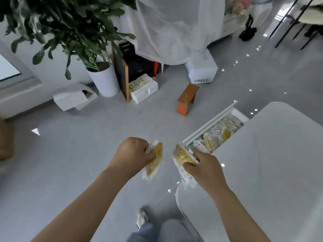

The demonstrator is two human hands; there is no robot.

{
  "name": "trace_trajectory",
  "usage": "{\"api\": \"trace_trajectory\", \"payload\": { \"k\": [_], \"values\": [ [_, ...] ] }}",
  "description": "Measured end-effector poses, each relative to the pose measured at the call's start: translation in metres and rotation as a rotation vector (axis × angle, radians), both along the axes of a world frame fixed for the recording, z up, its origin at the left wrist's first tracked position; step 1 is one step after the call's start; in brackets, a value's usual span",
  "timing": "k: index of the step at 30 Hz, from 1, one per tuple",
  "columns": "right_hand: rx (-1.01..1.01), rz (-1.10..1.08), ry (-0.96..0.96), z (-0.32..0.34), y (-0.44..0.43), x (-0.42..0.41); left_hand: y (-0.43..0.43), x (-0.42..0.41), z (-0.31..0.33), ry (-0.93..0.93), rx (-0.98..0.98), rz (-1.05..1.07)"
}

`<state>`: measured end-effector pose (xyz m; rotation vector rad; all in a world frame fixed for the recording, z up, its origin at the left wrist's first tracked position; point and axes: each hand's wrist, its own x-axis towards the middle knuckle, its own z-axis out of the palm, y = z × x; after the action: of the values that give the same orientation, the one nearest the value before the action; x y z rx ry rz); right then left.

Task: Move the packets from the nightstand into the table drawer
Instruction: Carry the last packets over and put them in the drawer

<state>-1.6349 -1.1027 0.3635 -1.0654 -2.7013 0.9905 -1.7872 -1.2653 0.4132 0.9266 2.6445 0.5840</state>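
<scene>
Your knee [171, 230] bottom centre | your left hand [134, 152] clamps one packet bunch [154, 159], mid-frame | your right hand [206, 170] clamps a second bunch [183, 158] beside the open drawer [209, 122], likely ready to drop | stored packets [218, 133] inside, right of centre.

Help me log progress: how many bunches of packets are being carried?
2. The left bunch is gripped by the left hand, the right bunch by the right hand, both near the open drawer, where more packets already lie. Each bunch may hide packets.
</scene>
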Motion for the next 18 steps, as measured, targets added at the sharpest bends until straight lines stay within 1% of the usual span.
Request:
{"api": "trace_trajectory", "payload": {
  "k": [3, 8, 14, 18],
  "values": [
    [-0.031, -0.126, -0.026, -0.007, 0.011, -0.029, 0.031, -0.049, -0.007, -0.025, -0.031, -0.1],
    [-0.052, -0.292, -0.102, -0.025, 0.041, -0.064, 0.097, -0.106, -0.025, -0.02, -0.094, -0.29],
    [-0.146, -0.444, -0.082, -0.048, 0.094, -0.108, 0.184, -0.162, -0.04, 0.037, -0.129, -0.455],
    [-0.202, -0.528, -0.072, -0.056, 0.135, -0.127, 0.24, -0.189, -0.041, -0.003, -0.14, -0.549]
  ]
}}
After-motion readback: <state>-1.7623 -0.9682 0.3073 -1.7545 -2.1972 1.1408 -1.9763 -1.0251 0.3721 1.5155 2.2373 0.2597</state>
